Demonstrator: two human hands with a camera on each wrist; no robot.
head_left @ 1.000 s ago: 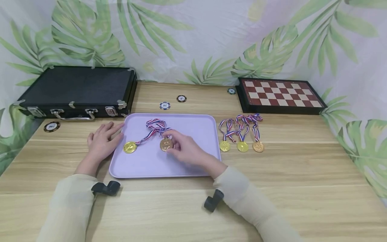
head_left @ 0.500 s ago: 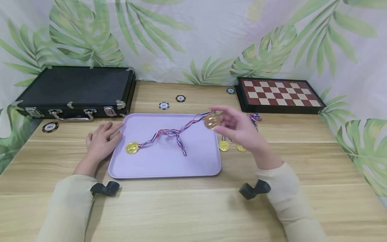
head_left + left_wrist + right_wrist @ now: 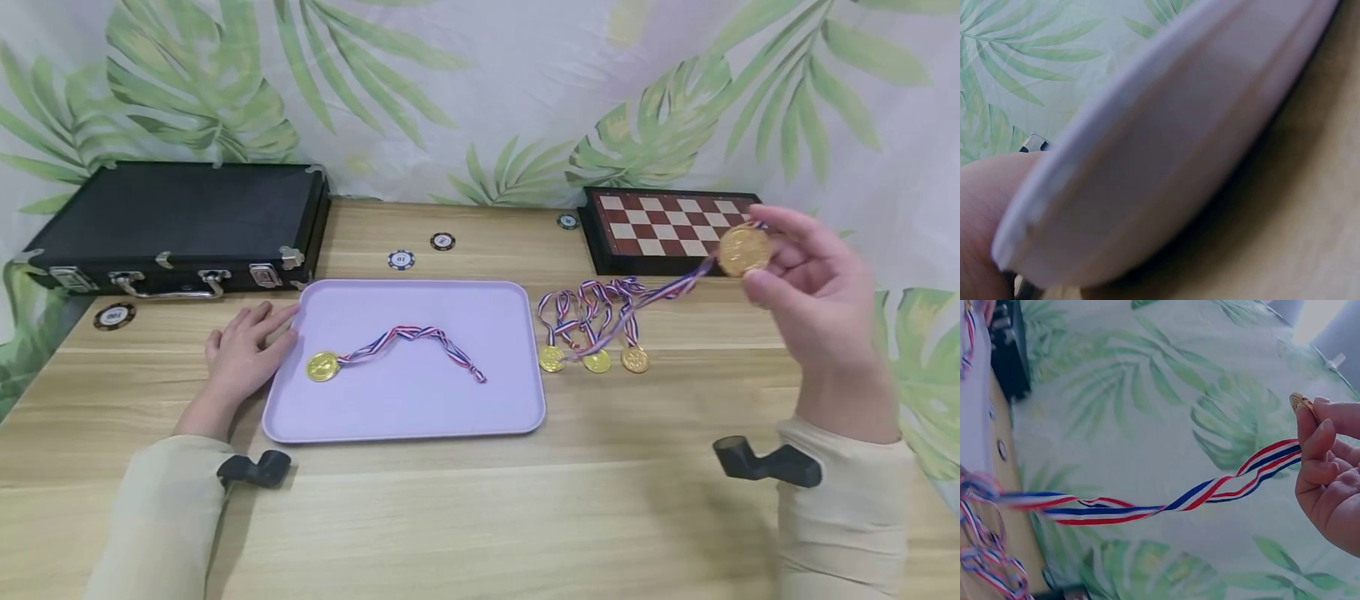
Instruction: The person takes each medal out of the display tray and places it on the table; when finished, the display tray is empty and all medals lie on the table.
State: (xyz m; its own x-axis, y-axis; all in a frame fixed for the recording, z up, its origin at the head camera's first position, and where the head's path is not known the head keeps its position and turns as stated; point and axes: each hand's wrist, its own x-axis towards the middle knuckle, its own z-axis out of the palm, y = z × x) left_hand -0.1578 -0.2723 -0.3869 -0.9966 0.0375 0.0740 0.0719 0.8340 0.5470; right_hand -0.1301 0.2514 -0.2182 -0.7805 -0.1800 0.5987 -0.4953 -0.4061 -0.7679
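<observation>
My right hand point(image 3: 832, 300) holds up a bronze-gold medal point(image 3: 744, 249), pinched between thumb and fingers, above the table's right side. Its striped ribbon point(image 3: 1210, 490) trails leftward in the right wrist view, over the medals on the table. A lilac tray point(image 3: 405, 408) lies at centre left, with one gold medal point(image 3: 322, 367) and its ribbon spread across it. Against the tray's left rim rests my left hand point(image 3: 247, 350), fingers spread. In the left wrist view the tray's side point(image 3: 1147, 156) hides most of that hand.
Right of the tray, two gold medals point(image 3: 551, 358) and a bronze one point(image 3: 634, 359) lie in a row. A black case point(image 3: 180, 221) stands back left, a chessboard box point(image 3: 660, 225) back right. Several poker chips point(image 3: 401, 259) are scattered on the wooden table point(image 3: 480, 517).
My right hand has lifted the bronze-gold medal off the tray and carried it far right, its ribbon pulling away from the other medal's ribbon. My left hand stays at the tray.
</observation>
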